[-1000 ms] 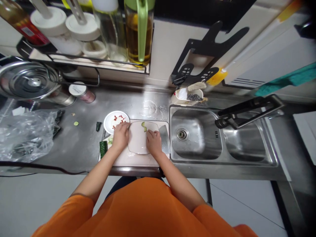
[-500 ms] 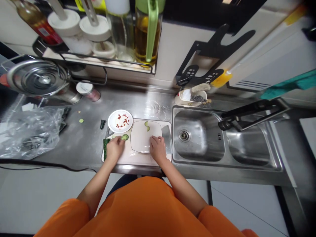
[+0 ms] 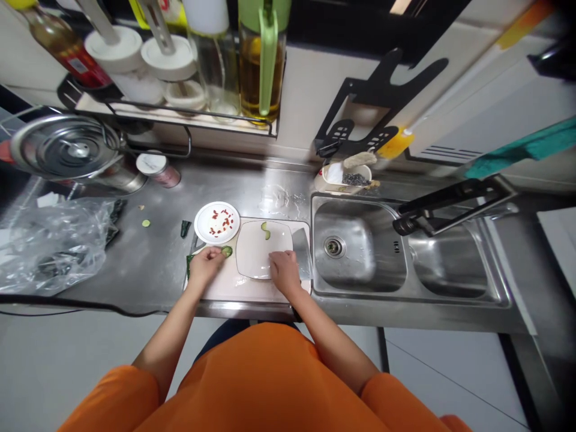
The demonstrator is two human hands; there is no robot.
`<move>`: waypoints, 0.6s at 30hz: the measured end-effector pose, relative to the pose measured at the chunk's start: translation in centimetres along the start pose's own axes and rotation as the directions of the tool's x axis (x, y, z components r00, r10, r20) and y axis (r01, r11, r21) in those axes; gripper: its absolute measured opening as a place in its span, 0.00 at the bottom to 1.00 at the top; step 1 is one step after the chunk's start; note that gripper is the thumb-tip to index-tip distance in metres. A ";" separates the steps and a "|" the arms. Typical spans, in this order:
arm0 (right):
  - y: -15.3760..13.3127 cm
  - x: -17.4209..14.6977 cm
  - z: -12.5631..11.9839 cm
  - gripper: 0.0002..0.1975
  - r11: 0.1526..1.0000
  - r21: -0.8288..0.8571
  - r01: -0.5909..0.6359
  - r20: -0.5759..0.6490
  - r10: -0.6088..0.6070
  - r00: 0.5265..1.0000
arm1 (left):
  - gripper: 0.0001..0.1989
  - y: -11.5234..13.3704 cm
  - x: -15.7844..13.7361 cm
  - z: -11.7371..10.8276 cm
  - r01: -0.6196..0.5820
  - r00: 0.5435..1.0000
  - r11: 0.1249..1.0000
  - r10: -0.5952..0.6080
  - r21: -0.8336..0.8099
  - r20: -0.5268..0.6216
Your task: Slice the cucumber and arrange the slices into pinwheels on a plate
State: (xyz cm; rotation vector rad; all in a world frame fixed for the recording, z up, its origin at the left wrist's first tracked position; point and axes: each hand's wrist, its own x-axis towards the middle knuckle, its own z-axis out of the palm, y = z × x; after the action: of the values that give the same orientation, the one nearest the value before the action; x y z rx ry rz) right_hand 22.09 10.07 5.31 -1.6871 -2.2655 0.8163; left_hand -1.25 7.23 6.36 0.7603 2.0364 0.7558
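Seems to pinch cucumber slices (image 3: 227, 251) in the left hand (image 3: 205, 267), just left of the plate (image 3: 252, 258) on the board (image 3: 238, 292); rests the right hand (image 3: 285, 271), fingers bent, on the plate's right side. Could drop slices through a loose pinch. Cannot count slices, make out the handle of the knife (image 3: 303, 247), or see all the cucumber (image 3: 188, 264) past the left hand.

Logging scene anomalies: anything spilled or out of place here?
Yes: a wet patch on the steel counter behind the cutting board, like splashed liquid. Also, a lone pale-green slice lies off the board, apart from the cucumber at the left hand.
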 end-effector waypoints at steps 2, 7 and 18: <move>-0.1 0.5 0.0 0.14 0.993 0.119 0.015 -0.013 -0.014 1.000 | 0.18 0.8 -0.1 0.2 0.031 0.993 0.985 -0.011 -0.172 0.114; -1.4 2.3 -0.6 0.12 0.897 0.435 -0.071 0.002 0.078 0.997 | 0.18 3.2 -0.9 2.3 0.066 0.923 0.936 0.074 -0.345 0.378; -1.3 3.1 -4.0 0.07 0.768 0.635 -0.084 0.063 0.056 0.996 | 0.16 4.1 -1.2 5.8 0.522 0.730 0.744 -0.138 -0.416 0.669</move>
State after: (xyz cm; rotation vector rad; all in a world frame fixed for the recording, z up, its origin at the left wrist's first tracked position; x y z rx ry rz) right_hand 21.87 13.94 8.77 -1.4224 -1.6450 1.4462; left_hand 5.19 10.40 7.10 0.1830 1.1892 0.7342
